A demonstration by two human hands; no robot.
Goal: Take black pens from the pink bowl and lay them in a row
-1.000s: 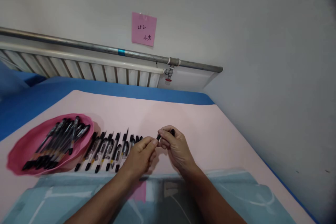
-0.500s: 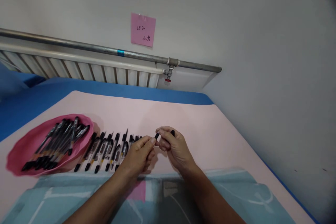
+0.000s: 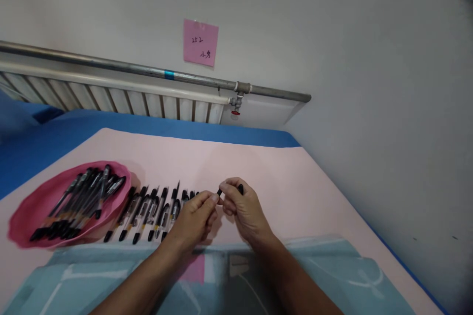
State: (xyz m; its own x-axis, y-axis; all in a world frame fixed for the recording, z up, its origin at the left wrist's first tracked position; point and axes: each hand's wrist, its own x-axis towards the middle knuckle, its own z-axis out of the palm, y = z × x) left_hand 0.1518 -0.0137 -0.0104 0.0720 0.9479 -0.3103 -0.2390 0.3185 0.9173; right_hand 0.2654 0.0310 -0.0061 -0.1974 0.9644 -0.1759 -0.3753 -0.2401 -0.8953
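Fingers of my left hand (image 3: 195, 217) pinch a short black pen piece (image 3: 219, 192), most of it hidden by the fingertips. My right hand (image 3: 247, 209) closes its fingertips on the far end of that piece. A second black pen part (image 3: 241, 189) pokes out between the thumb and fingers of my right hand; whether it is a cap or a barrel end I cannot tell. Left of my hands, several pens (image 3: 144, 214) and their clear caps lie in a row on the pink tabletop (image 3: 288, 192), partly hidden by my left hand.
At the left a pink scalloped tray (image 3: 22, 221) holds a pile of black capped pens (image 3: 81, 202). A blue patterned cloth (image 3: 325, 261) covers the near edge. Behind the table are a radiator (image 3: 136, 103), a metal pipe (image 3: 121, 66) and a wall with a pink note (image 3: 201, 43).
My right fingertips have shifted slightly toward my left hand and now cover more of the black pen piece. The row of pens and the tray stay as they were.
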